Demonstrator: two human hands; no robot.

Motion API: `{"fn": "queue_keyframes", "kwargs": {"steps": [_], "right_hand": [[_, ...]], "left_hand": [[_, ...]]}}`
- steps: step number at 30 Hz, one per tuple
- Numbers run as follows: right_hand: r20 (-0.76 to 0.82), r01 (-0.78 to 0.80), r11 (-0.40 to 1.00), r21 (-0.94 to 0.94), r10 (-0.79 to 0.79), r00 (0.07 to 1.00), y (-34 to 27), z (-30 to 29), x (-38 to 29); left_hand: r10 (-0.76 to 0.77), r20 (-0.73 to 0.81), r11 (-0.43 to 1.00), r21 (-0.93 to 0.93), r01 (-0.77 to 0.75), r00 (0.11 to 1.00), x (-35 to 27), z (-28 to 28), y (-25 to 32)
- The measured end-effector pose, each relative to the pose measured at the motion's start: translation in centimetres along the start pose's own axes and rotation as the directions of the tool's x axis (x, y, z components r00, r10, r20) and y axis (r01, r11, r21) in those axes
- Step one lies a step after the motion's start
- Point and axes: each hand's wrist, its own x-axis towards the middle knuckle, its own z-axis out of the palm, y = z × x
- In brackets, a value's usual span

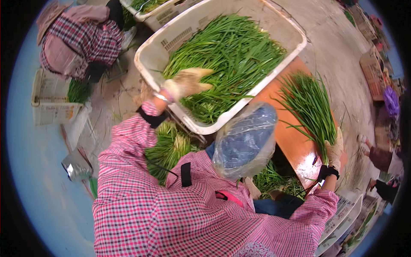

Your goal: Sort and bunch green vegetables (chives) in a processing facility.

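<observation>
A white plastic crate [218,127] holds a large heap of long green leaves, probably garlic chives [231,54]. Over the near left part of the heap is my left hand [189,83], gloved, slightly blurred, its fingers apart and nothing in them. At the right, my gloved right hand [334,148] grips the lower end of a bunch of the same greens [310,106]. That bunch lies along an orange board [293,154], its leaf tips fanned out away from me. A clear plastic bag covers my knee [245,141], between the crate and the board.
More greens [170,144] lie below the crate's left corner, and loose leaves [273,180] lie under the board. A person in a plaid top [80,41] sits at upper left beside another crate [51,96]. A dustpan [77,165] stands at left. Stacked crates [343,215] are at lower right.
</observation>
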Motion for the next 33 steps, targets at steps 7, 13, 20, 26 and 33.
{"fn": "queue_keyframes", "kwargs": {"steps": [7,13,20,26,33], "right_hand": [[-0.078,0.232,0.956,0.181,-0.221,0.972,-8.1,0.0,-1.9],[-0.066,0.304,0.935,0.183,-0.297,0.953,-18.0,-1.6,-4.7],[-0.030,0.230,0.781,0.580,-0.262,0.965,-22.7,0.5,-5.9],[-0.009,0.172,0.723,0.669,-0.224,0.975,-25.5,0.6,-7.6],[-0.089,0.223,0.734,0.642,-0.218,0.972,-28.1,1.4,-10.5]], "left_hand": [[-0.321,-0.553,0.946,-0.229,0.230,0.769,-17.7,3.5,-5.3],[-0.589,-0.241,0.779,0.083,0.621,0.771,-29.9,17.8,-1.7],[-0.824,0.124,0.528,-0.184,0.829,0.553,-28.8,27.1,-1.9],[-0.880,0.084,0.425,-0.298,0.855,0.467,-27.7,24.6,-2.1],[-0.877,0.030,0.476,0.193,0.858,0.480,-24.6,26.1,-2.3]]}}
